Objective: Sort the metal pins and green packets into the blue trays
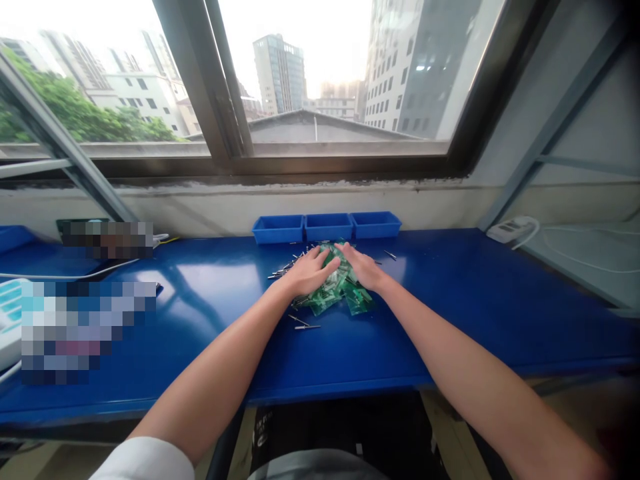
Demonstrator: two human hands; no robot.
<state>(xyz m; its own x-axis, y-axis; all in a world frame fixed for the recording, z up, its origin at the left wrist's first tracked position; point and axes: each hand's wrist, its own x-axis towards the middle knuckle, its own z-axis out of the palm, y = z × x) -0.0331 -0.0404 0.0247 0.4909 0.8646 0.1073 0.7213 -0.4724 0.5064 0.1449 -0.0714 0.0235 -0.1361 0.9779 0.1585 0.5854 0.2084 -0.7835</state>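
Note:
A heap of small green see-through packets (pixel 359 301) lies on the blue table, mixed with loose slim metal pins that look like blind rivets (pixel 307 327). My left hand (pixel 311 272) rests on the left side of the heap, its fingers stretched out and the thumb apart. On the right side lies my right hand (pixel 364 267), palm toward the packets and fingers extended. Both hands touch the heap without gripping anything that I can see. More pins stick out left of the left hand, and a single one sits to the right. The hands hide part of the heap.
Three blue bins (pixel 328 227) stand in a row behind the heap, against the wall below the window. A white power strip (pixel 513 229) with a cable is at the far right. Blurred items and white cables lie at the left. The blue table's (pixel 475 300) front edge runs below my forearms.

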